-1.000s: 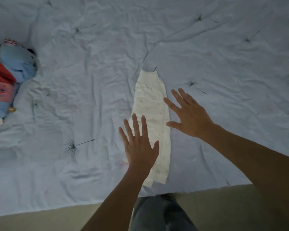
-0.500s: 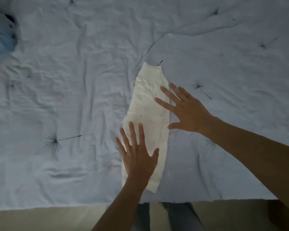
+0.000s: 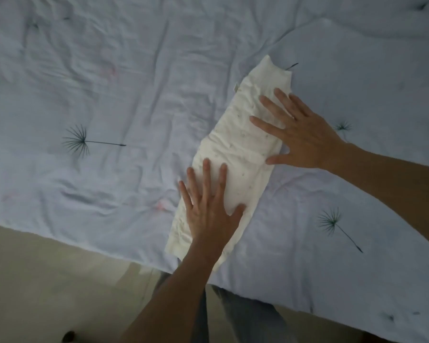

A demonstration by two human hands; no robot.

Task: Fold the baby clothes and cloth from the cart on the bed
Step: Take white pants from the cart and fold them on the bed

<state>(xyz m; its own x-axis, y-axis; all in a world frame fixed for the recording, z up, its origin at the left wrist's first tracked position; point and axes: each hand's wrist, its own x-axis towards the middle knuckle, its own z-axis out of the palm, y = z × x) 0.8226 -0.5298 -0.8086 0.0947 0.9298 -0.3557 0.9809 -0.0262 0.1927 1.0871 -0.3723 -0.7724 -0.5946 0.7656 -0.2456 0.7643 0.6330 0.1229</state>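
While the garment (image 3: pixel 240 154) is lying as a long narrow strip on the bed (image 3: pixel 109 95), near its front edge, the left hand (image 3: pixel 208 214) is pressing flat on its near end and the right hand (image 3: pixel 300 134) on its far half, fingers straight and spread. This is looking like smoothing; next, one end is likely needing a pinch and a fold over the other.
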